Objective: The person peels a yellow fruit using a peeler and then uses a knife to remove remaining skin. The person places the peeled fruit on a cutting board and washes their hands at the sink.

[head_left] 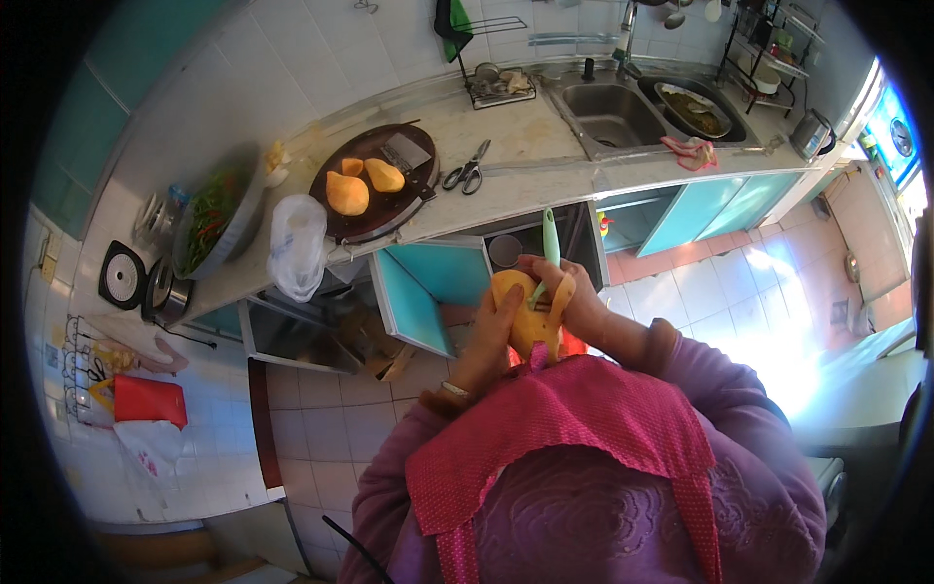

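My left hand grips a large yellow-orange vegetable, perhaps a squash, in front of my chest. In my right hand is a peeler with a pale green handle pointing up and away from me. The peeler's head rests against the vegetable's side. A curled strip of peel hangs by my right fingers. On the counter, a round dark chopping board bears several peeled orange pieces and a cleaver. Black-handled scissors lie to the right of the board.
Left of the board are a plastic bag and a large bowl of green and red peppers. A cabinet door stands open below the counter. The double sink holds an oval dish; a kettle stands beyond it.
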The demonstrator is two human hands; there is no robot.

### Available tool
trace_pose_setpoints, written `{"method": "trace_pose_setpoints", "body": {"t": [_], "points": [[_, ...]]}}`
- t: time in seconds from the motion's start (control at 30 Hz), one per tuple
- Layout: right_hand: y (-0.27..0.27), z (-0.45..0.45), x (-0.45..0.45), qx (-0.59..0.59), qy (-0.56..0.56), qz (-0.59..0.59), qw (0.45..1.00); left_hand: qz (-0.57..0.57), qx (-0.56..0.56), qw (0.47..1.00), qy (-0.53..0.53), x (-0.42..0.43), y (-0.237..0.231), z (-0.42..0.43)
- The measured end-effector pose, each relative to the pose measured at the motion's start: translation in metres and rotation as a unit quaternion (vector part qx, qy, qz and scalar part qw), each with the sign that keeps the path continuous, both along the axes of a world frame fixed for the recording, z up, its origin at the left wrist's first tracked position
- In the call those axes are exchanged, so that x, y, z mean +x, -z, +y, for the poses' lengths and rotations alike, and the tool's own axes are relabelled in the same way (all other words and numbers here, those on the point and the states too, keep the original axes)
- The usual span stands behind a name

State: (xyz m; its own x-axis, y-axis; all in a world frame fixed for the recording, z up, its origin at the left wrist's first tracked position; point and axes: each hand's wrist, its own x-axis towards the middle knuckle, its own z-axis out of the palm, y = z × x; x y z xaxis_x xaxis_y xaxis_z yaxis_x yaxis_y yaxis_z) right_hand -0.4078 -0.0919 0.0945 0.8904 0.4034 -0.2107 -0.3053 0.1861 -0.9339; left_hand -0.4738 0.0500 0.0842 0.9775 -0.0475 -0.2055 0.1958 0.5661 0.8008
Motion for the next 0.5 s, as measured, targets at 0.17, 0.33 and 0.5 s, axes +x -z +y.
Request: {"method": "trace_pose_setpoints", "body": {"t": [0.17,0.33,0.5], "points": [[0.003,-0.016,0.01,-0.255,-0.107,-0.367,0.888,-0.005,0.02,1.0,-0.015,0.007,0.019,0.001],[0.011,-0.028,0.021,-0.133,-0.109,-0.34,0.924,-0.018,-0.029,0.998,0.044,0.007,0.015,0.005],[0.013,-0.033,0.03,-0.173,-0.069,-0.321,0.928,0.007,-0.043,0.999,0.028,-0.001,0.017,0.018]]}}
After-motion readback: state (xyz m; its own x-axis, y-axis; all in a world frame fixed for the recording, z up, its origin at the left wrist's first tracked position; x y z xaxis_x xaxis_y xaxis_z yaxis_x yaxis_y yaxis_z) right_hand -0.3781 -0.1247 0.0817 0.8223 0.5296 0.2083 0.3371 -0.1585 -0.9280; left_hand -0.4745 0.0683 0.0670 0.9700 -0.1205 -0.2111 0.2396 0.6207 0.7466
